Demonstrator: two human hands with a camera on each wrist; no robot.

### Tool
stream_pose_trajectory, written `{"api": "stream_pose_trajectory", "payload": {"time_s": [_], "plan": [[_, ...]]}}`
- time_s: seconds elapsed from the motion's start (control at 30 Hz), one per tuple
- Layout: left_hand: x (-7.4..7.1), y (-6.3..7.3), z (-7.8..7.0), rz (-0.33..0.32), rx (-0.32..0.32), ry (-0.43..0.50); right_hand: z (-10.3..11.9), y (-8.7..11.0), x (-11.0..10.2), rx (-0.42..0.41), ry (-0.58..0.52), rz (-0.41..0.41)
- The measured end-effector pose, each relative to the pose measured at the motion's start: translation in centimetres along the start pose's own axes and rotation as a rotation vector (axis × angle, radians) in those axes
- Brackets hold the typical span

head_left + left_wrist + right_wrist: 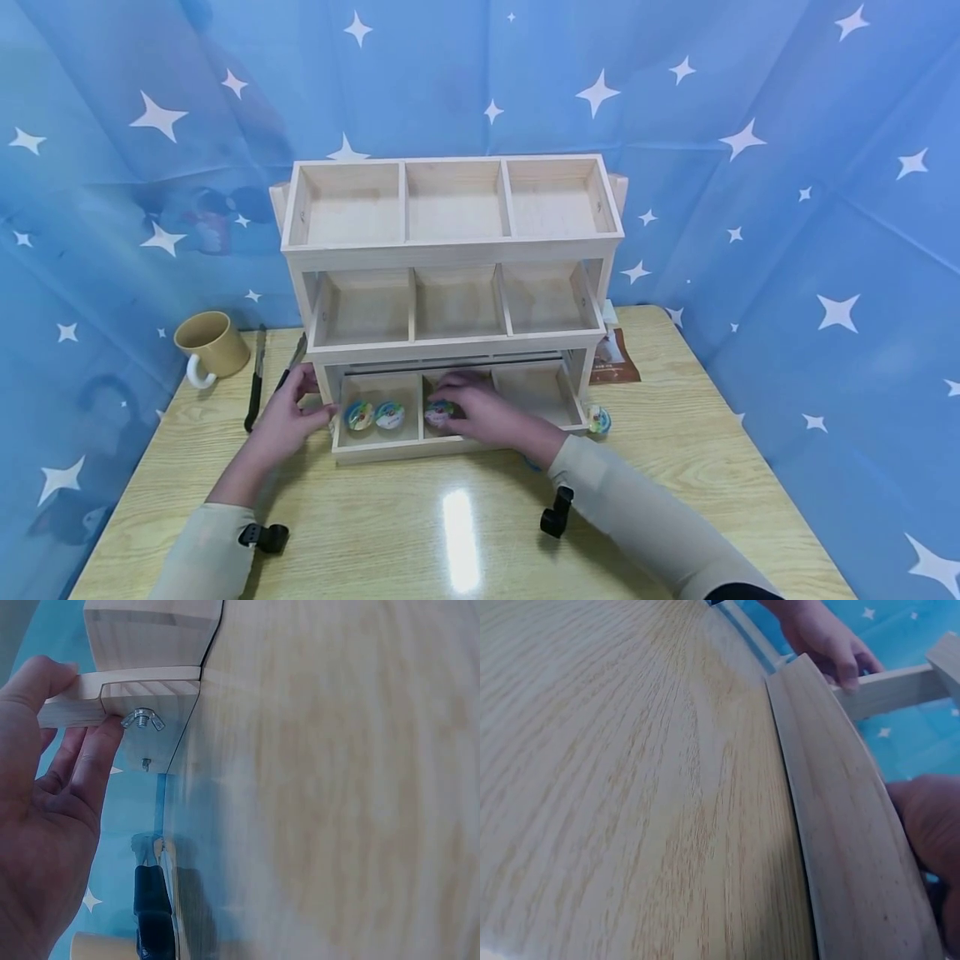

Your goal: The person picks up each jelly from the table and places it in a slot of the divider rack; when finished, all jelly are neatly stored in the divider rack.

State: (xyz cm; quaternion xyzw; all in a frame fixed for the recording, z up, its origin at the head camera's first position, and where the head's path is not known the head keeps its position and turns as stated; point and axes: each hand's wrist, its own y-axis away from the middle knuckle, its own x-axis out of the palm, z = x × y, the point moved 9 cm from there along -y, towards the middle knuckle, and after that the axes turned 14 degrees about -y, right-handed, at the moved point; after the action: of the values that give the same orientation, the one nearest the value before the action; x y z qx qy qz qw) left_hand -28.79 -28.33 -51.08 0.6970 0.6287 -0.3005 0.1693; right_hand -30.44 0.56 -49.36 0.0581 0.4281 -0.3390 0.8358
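Note:
A three-tier wooden shelf, each tier split into three compartments, stands on the table. My left hand holds the lower left side of its frame; in the left wrist view, thumb and fingers pinch a wooden bar beside a wing nut. My right hand reaches into the bottom tier's middle compartment and pinches a small jelly cup with a printed lid. Two similar cups, one yellowish and one whitish, sit in the bottom left compartment. The right wrist view hides the held cup behind the front board.
Left of the shelf are a tan mug with a white handle and two black-handled utensils, one a knife-like tool. Another jelly cup and a brown packet lie on the right. A starry blue cloth hangs behind.

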Motion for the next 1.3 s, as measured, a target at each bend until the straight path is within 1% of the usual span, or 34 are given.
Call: {"api": "stream_pose_trajectory", "payload": {"time_s": [0.23, 0.4, 0.57, 0.9, 1.1, 1.3], "plan": [[-0.1, -0.1, 0.1, 0.000, 0.000, 0.000, -0.2, -0.2, 0.0, 0.045, -0.037, 0.022], [-0.1, -0.1, 0.1, -0.004, 0.002, -0.001, -0.3, -0.2, -0.1, 0.079, -0.079, 0.028], [0.0, -0.2, 0.2, -0.014, 0.014, 0.019, -0.3, -0.2, -0.2, 0.106, -0.132, 0.029], [0.1, -0.2, 0.4, -0.013, 0.021, 0.023, -0.8, 0.0, 0.0, 0.116, -0.159, 0.031], [0.2, -0.2, 0.4, -0.011, 0.021, 0.029, -0.9, 0.2, -0.2, 0.131, -0.187, 0.015], [0.1, -0.3, 0.3, -0.017, 0.027, 0.011, -0.5, 0.9, -1.2, 0.119, -0.241, -0.037]]}}
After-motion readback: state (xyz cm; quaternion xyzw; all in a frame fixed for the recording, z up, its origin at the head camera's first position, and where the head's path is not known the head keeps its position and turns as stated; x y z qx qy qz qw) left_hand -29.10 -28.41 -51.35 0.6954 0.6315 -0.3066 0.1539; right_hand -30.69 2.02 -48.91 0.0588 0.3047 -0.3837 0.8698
